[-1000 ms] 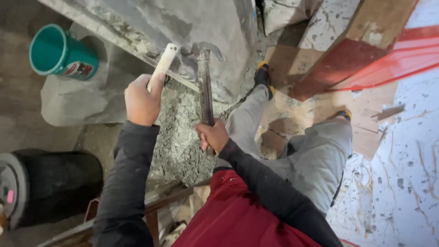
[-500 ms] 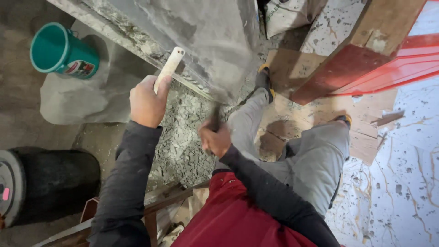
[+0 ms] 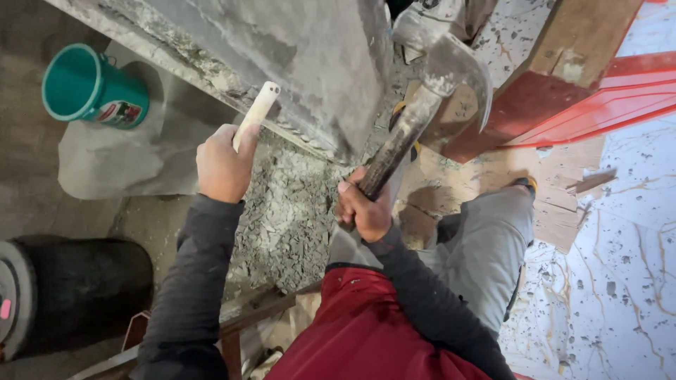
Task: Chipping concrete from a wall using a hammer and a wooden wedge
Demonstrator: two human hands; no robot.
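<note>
Head view: left hand (image 3: 224, 169) has its grip clamped on a pale chisel handle (image 3: 255, 115), its tip against the rough edge of a grey concrete slab (image 3: 282, 56). Right hand (image 3: 362, 207) is clamped on a hammer (image 3: 436, 84), raised above rubble (image 3: 285, 218). A green bucket (image 3: 91, 88) stands well apart.

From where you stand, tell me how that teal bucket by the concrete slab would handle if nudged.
The teal bucket probably slides or tips easily: it looks like thin plastic and its open mouth shows nothing inside. It sits partly on a grey sack, so its footing may be uneven. Being round, it would likely roll if knocked over.
</note>
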